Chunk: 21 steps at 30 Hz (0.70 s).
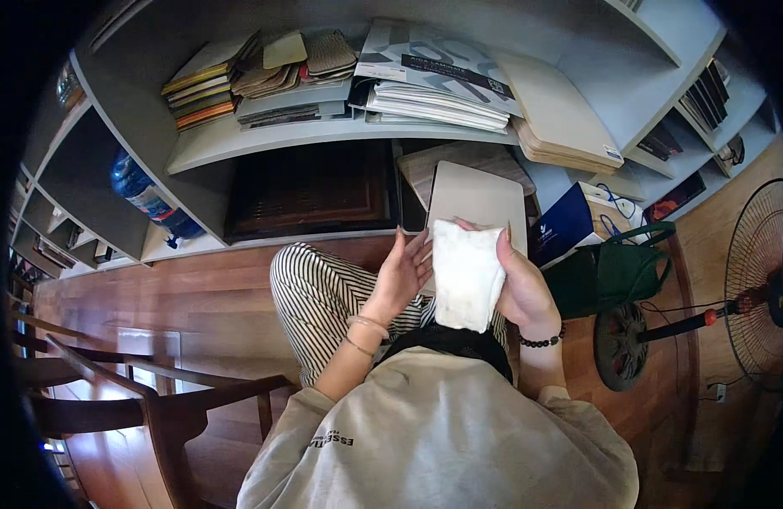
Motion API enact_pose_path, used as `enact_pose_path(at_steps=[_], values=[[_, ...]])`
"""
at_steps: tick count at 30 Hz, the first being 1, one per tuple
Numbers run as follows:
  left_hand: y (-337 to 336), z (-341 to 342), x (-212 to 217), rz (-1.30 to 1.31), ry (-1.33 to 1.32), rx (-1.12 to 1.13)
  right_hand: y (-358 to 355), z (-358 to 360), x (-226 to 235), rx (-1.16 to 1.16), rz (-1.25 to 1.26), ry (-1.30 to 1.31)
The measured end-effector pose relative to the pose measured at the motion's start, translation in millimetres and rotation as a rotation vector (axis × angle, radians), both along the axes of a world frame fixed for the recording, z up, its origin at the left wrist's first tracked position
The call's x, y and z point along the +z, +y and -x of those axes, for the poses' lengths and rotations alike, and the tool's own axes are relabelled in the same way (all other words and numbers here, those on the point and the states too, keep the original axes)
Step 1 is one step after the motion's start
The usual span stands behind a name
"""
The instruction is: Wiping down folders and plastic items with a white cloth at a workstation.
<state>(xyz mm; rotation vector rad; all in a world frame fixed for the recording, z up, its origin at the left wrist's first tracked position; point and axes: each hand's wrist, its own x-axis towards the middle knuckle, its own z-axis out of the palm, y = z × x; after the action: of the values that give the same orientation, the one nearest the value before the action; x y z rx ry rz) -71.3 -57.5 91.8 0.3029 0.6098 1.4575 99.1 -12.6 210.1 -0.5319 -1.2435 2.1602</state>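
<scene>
A folded white cloth (468, 278) with faint stains hangs above my lap. My right hand (520, 284) grips it along its right edge, the thumb in front and the other fingers partly hidden behind. Close by its left edge is my left hand (402, 276), palm turned inward and fingers apart; whether the fingertips touch the cloth I cannot tell. Beyond the cloth, a light grey flat panel (478, 199) leans against the lower shelf opening, its lower part covered by the cloth and hands.
Ahead stands a grey shelf unit (324, 136) holding sample books (209, 81) and binders (442, 97). A blue bottle (154, 199) leans at left. To the right are a blue-and-white box (570, 225), a green bag (612, 271) and a fan (756, 288). A wooden chair (167, 407) stands left.
</scene>
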Motion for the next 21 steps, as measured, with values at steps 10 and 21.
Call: enact_pose_path(at_steps=[10, 21], values=[[-12.8, -16.0, 26.9, -0.151, -0.576, -0.166, 30.6, -10.0, -30.8, -0.225, -0.295, -0.186], [-12.0, -18.0, 16.5, -0.150, -0.400, -0.201, 10.2, -17.7, -63.4, -0.368, -0.147, -0.285]])
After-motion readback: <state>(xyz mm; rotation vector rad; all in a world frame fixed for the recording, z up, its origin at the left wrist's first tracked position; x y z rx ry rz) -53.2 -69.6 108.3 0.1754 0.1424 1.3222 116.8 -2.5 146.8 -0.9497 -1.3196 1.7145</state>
